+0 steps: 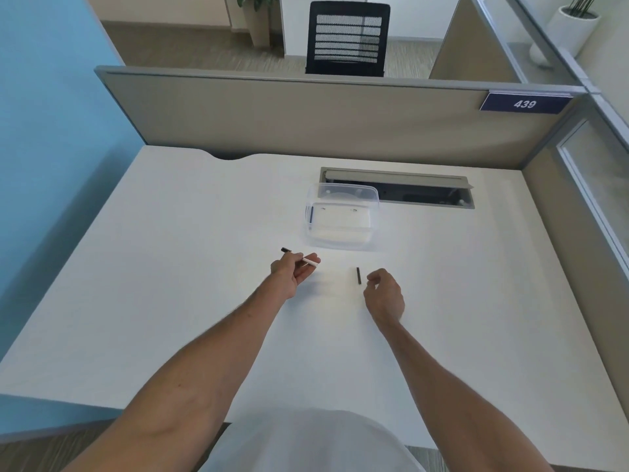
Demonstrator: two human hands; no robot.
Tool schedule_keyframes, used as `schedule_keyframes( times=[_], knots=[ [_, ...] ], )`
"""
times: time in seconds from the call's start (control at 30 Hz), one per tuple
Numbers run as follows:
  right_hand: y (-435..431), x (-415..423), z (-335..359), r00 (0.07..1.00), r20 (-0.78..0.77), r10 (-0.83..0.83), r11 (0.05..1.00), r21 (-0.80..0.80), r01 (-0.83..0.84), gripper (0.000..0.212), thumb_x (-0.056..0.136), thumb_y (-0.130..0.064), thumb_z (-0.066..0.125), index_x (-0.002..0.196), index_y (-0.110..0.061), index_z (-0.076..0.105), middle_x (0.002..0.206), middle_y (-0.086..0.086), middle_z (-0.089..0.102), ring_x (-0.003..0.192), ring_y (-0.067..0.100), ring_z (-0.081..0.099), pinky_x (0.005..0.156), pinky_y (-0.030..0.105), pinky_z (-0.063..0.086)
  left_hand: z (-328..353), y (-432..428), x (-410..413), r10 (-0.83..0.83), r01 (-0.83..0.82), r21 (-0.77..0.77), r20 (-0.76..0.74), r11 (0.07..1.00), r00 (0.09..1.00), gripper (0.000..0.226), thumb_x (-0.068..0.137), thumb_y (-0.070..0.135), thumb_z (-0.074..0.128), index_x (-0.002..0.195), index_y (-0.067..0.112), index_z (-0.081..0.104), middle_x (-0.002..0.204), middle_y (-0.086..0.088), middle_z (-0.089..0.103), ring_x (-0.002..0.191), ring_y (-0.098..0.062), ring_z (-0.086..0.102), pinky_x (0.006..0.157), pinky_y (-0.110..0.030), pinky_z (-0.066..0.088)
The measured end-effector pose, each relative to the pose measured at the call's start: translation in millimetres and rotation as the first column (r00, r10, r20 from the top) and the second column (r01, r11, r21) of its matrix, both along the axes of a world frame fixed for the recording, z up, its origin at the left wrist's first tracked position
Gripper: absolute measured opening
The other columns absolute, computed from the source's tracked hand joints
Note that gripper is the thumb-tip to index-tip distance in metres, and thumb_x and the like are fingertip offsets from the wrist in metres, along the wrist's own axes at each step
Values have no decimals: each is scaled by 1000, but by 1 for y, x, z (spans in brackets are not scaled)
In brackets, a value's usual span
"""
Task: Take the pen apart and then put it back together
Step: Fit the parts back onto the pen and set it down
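My left hand [293, 272] holds a pen body [311, 261]. Its white barrel sticks out to the right of the fingers and a black end pokes out at the upper left. A short black pen part [358, 275] lies upright on the white desk [170, 267], between my hands. My right hand [384, 292] hovers just right of that black part with its fingers curled loosely, apart from it and holding nothing.
A clear plastic box [342, 218] sits on the desk beyond my hands. Behind it is an open cable slot [425, 195] in the desktop. A beige partition [306, 120] closes the desk's far side, a blue wall [51, 131] the left.
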State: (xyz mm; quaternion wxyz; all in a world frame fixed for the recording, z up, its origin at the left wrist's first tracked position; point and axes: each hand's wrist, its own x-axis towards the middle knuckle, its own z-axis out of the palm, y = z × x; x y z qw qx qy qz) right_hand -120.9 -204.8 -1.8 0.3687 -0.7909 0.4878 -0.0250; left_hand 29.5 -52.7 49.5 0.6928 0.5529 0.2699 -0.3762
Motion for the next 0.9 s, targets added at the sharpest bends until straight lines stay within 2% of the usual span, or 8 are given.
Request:
schedule_keyframes(
  times=[0.1, 0.23, 0.37, 0.47, 0.57, 0.7, 0.8, 0.9],
  knots=[
    [-2, 3, -2, 997, -47, 58, 998, -11, -59, 22, 109, -18, 54, 125, -14, 68, 133, 2, 70, 120, 30, 70, 95, 38, 56, -2, -4, 0, -9, 9, 6, -2, 1000, 1000, 16, 111, -3, 49, 98, 5, 54, 145, -30, 71, 136, -42, 71, 119, -43, 56],
    [-3, 16, 3, 975, -153, 163, 985, -31, -169, 32, 110, -38, 60, 130, -13, 64, 137, 4, 64, 121, 34, 71, 100, 42, 57, -3, -8, 1, -29, 29, 3, 3, 1000, 1000, 12, 111, -3, 51, 122, 3, 53, 146, -28, 71, 116, -39, 71, 101, -39, 61],
    [-2, 20, 3, 961, -207, 182, 978, -68, -199, 21, 109, -18, 54, 126, -9, 64, 135, 8, 62, 116, 36, 72, 97, 44, 58, -2, -11, 4, -43, 43, 0, 0, 999, 999, 17, 110, -4, 54, 126, 1, 55, 147, -27, 70, 119, -40, 72, 102, -40, 61],
    [-1, 18, 5, 960, -204, 190, 975, -72, -209, 20, 107, -12, 51, 122, -9, 65, 132, 7, 62, 115, 36, 71, 95, 44, 59, 0, -12, 6, -40, 40, 6, 1, 999, 999, 16, 110, -3, 54, 125, 1, 55, 146, -26, 71, 136, -44, 71, 112, -44, 60],
    [0, 17, 7, 976, -159, 151, 986, -50, -161, 21, 103, -10, 51, 118, -10, 66, 127, 5, 66, 112, 35, 71, 94, 43, 58, 1, -14, 5, -23, 23, 6, 4, 1000, 1000, 14, 112, -3, 50, 125, 1, 52, 146, -26, 71, 135, -45, 71, 113, -44, 60],
    [3, 16, 11, 994, -47, 95, 995, 3, -95, 19, 100, -11, 56, 113, -15, 69, 119, -1, 75, 111, 30, 72, 93, 41, 58, 1, -15, 1, -7, 7, 4, 2, 1000, 1000, 12, 112, -3, 47, 123, 1, 49, 145, -28, 71, 114, -42, 71, 114, -45, 59],
    [9, 13, 16, 985, 111, 135, 991, 6, -137, 16, 100, -16, 63, 114, -19, 70, 117, -8, 76, 106, 24, 72, 91, 39, 58, 3, -17, -2, -9, 9, 3, 11, 1000, 1000, 10, 112, -3, 47, 122, 1, 49, 144, -27, 72, 112, -42, 71, 100, -41, 62],
    [13, 12, 20, 961, 183, 206, 979, -25, -205, 16, 102, -19, 63, 114, -23, 72, 116, -13, 74, 94, 21, 71, 87, 40, 60, 6, -16, -5, -11, 11, -9, 15, 1000, 1000, 10, 112, -3, 47, 121, 1, 49, 144, -27, 72, 112, -42, 72, 95, -39, 62]
  ],
)
